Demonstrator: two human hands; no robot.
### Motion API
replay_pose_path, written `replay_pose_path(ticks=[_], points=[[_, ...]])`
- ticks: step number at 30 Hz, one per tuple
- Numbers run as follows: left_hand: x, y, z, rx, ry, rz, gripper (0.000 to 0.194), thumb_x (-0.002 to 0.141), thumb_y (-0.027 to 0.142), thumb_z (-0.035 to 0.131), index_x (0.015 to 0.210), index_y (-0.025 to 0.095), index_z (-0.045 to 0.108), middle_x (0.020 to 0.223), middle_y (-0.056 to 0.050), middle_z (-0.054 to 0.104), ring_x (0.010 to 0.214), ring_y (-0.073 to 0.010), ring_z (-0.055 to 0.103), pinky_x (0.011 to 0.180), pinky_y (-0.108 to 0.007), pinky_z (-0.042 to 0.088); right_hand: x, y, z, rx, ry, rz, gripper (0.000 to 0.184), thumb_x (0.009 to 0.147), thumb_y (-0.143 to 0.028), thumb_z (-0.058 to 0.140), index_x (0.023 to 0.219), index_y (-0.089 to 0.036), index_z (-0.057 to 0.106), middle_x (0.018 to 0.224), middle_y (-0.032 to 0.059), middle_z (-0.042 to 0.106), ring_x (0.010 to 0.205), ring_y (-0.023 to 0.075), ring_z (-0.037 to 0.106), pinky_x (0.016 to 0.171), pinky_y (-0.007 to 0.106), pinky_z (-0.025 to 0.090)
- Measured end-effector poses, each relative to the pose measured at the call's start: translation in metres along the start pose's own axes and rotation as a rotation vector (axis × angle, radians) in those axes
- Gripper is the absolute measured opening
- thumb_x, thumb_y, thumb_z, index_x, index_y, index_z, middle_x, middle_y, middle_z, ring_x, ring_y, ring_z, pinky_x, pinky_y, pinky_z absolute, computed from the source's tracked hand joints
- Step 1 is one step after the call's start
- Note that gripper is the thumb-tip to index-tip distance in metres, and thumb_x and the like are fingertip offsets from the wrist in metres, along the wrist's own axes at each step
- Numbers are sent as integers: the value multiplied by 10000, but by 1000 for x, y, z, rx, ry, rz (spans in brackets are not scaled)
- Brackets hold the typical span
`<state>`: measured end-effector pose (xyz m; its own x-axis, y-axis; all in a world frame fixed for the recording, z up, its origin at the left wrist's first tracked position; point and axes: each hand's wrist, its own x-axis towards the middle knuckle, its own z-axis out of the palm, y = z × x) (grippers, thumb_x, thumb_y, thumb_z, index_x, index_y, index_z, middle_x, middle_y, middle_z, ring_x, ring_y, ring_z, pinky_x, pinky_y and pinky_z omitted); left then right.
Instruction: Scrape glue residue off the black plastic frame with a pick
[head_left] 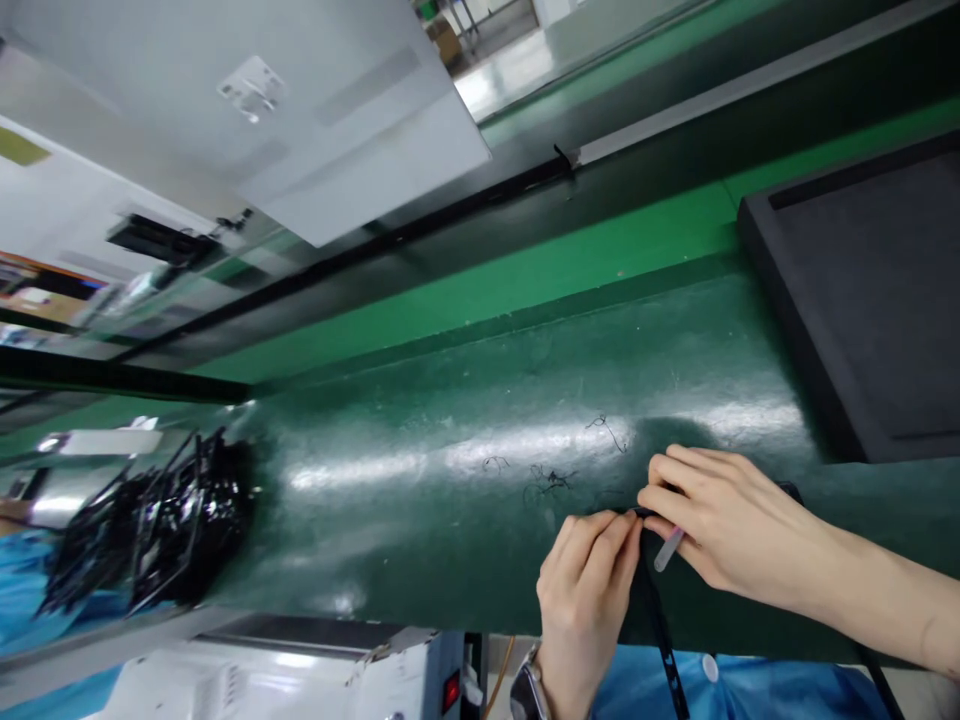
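the left hand (589,580) pinches a narrow, black, flexible strip (666,650) hanging past the near edge of the glossy green surface (420,510); the right hand (712,520) meets it, curled around a slim translucent stick (667,551). the strip's dangling weight could tug it loose between the 2 hands, and the stick could snag it.

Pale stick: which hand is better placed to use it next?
Probably the right hand: its fingers hold the pale stick, while the left hand pinches a black strip.
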<state>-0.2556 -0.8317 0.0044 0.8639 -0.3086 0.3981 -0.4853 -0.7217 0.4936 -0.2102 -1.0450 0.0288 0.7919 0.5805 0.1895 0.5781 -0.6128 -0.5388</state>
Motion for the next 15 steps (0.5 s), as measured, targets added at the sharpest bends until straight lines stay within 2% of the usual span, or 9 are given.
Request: replay_pose_path(ticks=[6,15], points=[[-5,5,-6,-32,17,5,233,952,-20,742,1108,152,722,983,-58,748,841,-168,698,805,-294,610,-2,0,10,74,-30,-2,349,724,105,536,926,-175,585,947,21,531,824,208,474,703,364,396],[-3,6,-5,-18,24,-7,290,962,-36,718,1167,168,749,1008,-59,756,870,-175,708,795,-295,622,1,-2,9,60,10,0,317,711,87,528,881,-178,569,919,22,521,787,198,457,700,354,406]])
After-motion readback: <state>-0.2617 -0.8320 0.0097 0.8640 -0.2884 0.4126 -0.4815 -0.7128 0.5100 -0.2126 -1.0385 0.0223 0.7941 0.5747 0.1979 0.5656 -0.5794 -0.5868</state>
